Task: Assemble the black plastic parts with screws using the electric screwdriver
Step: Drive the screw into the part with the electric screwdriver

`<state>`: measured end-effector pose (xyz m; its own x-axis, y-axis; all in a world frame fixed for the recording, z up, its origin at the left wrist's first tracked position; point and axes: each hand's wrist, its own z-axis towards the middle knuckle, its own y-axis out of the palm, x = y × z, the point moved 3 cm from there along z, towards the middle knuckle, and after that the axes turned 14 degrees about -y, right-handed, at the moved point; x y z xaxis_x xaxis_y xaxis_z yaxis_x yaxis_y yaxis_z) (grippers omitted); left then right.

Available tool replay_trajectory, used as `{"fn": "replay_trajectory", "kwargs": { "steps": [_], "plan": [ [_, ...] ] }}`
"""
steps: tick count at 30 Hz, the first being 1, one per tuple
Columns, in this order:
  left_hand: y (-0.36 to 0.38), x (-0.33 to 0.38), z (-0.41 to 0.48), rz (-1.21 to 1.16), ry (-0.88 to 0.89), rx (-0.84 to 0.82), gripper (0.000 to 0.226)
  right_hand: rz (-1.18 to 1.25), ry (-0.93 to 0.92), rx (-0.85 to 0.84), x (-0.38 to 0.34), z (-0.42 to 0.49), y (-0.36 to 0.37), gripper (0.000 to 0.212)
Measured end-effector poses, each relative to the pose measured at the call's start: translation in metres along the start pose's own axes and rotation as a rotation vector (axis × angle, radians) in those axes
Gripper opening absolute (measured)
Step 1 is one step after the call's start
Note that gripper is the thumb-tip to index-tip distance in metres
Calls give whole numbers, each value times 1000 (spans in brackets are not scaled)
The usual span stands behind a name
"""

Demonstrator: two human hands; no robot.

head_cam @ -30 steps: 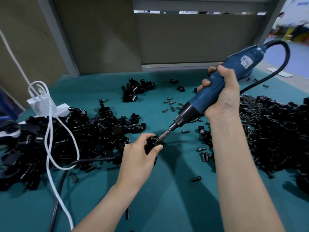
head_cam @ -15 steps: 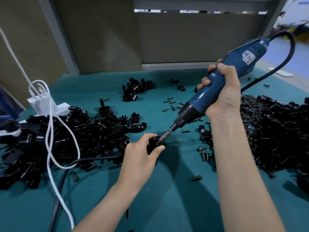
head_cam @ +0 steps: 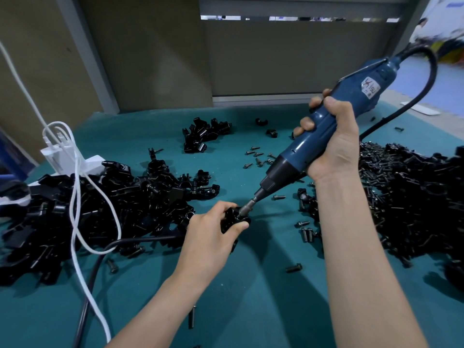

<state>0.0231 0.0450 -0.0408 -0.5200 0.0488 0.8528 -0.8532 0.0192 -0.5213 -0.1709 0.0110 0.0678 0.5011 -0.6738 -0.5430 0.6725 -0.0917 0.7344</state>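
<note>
My left hand [head_cam: 213,234] grips a small black plastic part [head_cam: 232,218] just above the teal table mat [head_cam: 263,297]. My right hand [head_cam: 331,144] is wrapped round the blue electric screwdriver [head_cam: 326,131], which slants down to the left. Its metal bit [head_cam: 247,208] is pressed into the top of the held part. Most of the part is hidden by my fingers. Loose black screws [head_cam: 258,156] lie scattered on the mat behind the tool.
A big heap of black parts [head_cam: 100,212] lies on the left, with white cables [head_cam: 75,197] and a white power strip [head_cam: 75,162] over it. Another heap [head_cam: 411,197] fills the right side. A small pile [head_cam: 203,136] sits at the back. A black cord [head_cam: 100,267] crosses the front left.
The screwdriver's rear end has tipped a little higher and to the right. The bit stays on the part in my left hand, which has barely moved.
</note>
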Motion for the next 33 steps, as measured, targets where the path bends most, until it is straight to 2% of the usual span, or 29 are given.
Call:
{"fn": "replay_trajectory", "kwargs": {
  "steps": [15, 20, 25, 33],
  "plan": [
    [0, -5, 3, -41, 13, -24, 24, 28, 16, -60, 2, -1, 2, 9],
    [-2, -6, 5, -99, 26, -94, 23, 64, 32, -33, 1, 0, -1, 9],
    [2, -4, 4, -278, 38, -210, 25, 136, 36, -16, -3, 2, -5, 8],
    [8, -1, 0, -362, 43, -255, 16, 165, 55, 12, -2, 1, -1, 10]
  ]
}}
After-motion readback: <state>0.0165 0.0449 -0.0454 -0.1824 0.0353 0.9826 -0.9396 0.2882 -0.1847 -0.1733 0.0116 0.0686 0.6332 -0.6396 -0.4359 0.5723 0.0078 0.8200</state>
